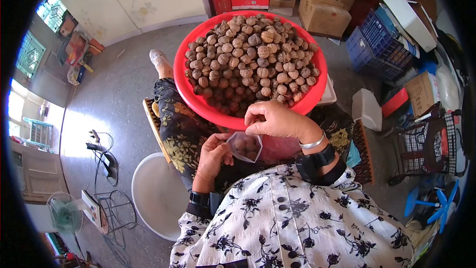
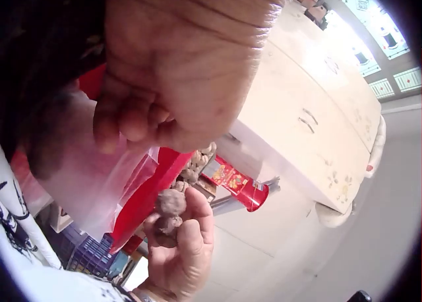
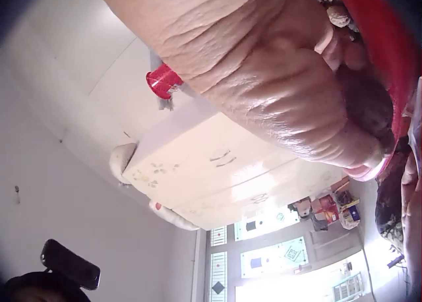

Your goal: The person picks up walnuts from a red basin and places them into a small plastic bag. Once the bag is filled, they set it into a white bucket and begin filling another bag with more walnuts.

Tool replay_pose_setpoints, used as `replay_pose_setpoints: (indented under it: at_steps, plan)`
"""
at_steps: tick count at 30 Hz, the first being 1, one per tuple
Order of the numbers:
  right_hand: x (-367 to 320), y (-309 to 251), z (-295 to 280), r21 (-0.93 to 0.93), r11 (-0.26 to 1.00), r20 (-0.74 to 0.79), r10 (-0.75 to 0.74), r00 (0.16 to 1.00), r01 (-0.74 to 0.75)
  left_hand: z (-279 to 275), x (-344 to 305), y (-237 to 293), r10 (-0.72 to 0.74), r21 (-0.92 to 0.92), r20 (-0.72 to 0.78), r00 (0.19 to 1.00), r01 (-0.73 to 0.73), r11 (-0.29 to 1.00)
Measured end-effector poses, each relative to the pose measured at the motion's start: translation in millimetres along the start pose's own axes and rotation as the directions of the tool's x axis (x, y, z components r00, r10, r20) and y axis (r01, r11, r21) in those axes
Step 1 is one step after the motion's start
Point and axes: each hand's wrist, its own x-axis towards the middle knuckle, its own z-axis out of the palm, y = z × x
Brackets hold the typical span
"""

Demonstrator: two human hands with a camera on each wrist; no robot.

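My left hand (image 1: 212, 157) grips the edge of a clear plastic bag (image 1: 258, 156), its mouth spread and several walnuts (image 1: 245, 144) inside. Just beyond the bag's mouth is my right hand (image 1: 281, 120), curled near the basin's front rim. The left wrist view shows two walnuts (image 2: 171, 202) in the right hand's fingers (image 2: 192, 239); from the head they are hidden under the hand. The red basin (image 1: 321, 77), heaped with loose walnuts (image 1: 248, 54), stands in front of the lap.
A white tub (image 1: 144, 188) sits on the floor at the left, near a fan (image 1: 65, 213) and cables. Cardboard boxes (image 1: 325, 17) line the back. To the right are blue crates (image 1: 369, 44), a white bin (image 1: 367, 109) and a checked trolley bag (image 1: 421, 144).
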Motion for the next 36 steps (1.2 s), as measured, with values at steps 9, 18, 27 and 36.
replay_pose_setpoints:
  at_steps: [9,18,27,36]
  plan:
    - [-2,-11,6,0.143,0.99,-0.108,0.009,0.994,0.007,-5,7,-6,0.019,-0.037,0.037,0.999,-0.017,0.999]
    - [1,-2,0,0.03,1.0,-0.215,0.009,0.977,-0.003,-5,7,-8,-0.001,-0.053,0.03,1.0,0.003,0.999]
    - [15,39,-11,-0.08,0.992,-0.433,0.057,0.9,-0.102,-7,11,-11,0.009,-0.049,0.063,0.998,-0.006,0.999]
    - [34,65,-6,-0.354,0.929,-0.287,0.0,0.958,-0.107,-7,9,-10,-0.008,-0.067,0.069,0.998,0.013,0.998]
